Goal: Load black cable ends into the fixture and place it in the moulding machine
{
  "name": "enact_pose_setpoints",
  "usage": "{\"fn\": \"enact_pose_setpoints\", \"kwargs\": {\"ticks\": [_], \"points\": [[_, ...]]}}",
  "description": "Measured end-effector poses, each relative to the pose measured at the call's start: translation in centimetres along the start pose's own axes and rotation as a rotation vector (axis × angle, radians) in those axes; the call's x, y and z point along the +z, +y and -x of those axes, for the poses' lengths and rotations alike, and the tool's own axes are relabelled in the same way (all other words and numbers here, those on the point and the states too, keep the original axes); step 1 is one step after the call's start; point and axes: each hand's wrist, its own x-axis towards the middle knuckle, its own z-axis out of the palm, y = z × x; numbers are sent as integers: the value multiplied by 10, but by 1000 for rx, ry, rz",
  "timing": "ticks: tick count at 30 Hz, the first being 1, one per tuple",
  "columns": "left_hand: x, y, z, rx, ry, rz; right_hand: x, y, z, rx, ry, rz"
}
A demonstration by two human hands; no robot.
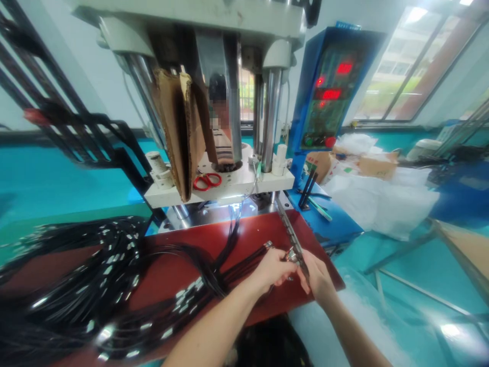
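Observation:
Near the right end of the reddish-brown board [252, 237], my right hand [319, 278] grips the lower end of a long, narrow metal bar [288, 229] with notches along its length. The bar slants up and away toward the press. My left hand [271, 267] is closed in a pinch beside the bar, on a small shiny metal connector [292, 255] held against its edge. Black cables [242, 267] run along the board toward my left hand, and some connector ends [268, 245] lie just behind it. My fingers partly hide the connector and the bar's near end.
A large heap of black cables with white tags [110, 265] covers the board's left. Ahead stands a press [229, 181] with red-handled scissors [207, 181] and cardboard [178, 132] on its plate. A blue control box [324, 92] and blue side shelf [340, 219] stand right.

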Motion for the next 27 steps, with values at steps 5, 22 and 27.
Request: {"fn": "enact_pose_setpoints", "kwargs": {"ticks": [5, 22, 27], "points": [[2, 2, 1, -13, 0, 3, 0, -4, 2, -31, 14, 83], [-13, 1, -3, 8, -67, 168, 2, 8, 3, -24, 63, -137], [-6, -2, -10, -38, -74, 98, 2, 4, 5, -22, 36, -117]]}}
